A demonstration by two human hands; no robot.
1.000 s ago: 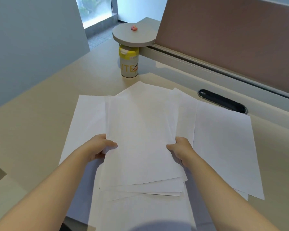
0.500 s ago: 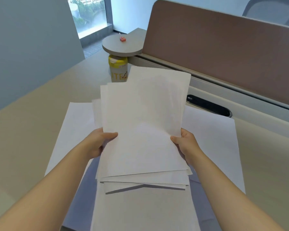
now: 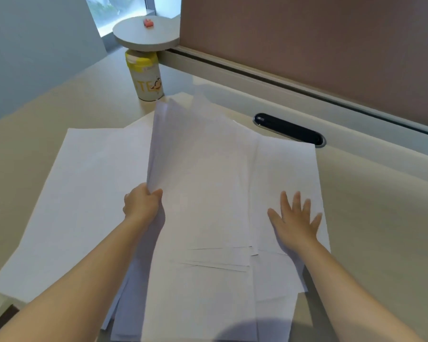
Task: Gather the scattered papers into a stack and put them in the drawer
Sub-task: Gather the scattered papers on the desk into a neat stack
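Several white paper sheets lie overlapping on the beige desk [image 3: 381, 218]. My left hand [image 3: 141, 203] grips the left edge of a partly gathered bundle of sheets [image 3: 198, 174], which is tilted up on that side. My right hand [image 3: 294, 218] lies flat with fingers spread on a loose sheet [image 3: 287, 169] at the right. Another loose sheet [image 3: 79, 193] lies flat at the left. More sheets [image 3: 195, 299] lie under the bundle toward the desk's near edge. No drawer is in view.
A yellow-lidded canister [image 3: 146, 77] stands behind the papers under a round grey shelf [image 3: 146, 33] that carries a small red object [image 3: 148, 22]. A black cable slot [image 3: 289, 129] sits at the back right, below a brown partition [image 3: 307, 45].
The bundle has come back down toward the desk and tilted to the left. My right hand has let go of it and now lies flat on the right-hand sheet.
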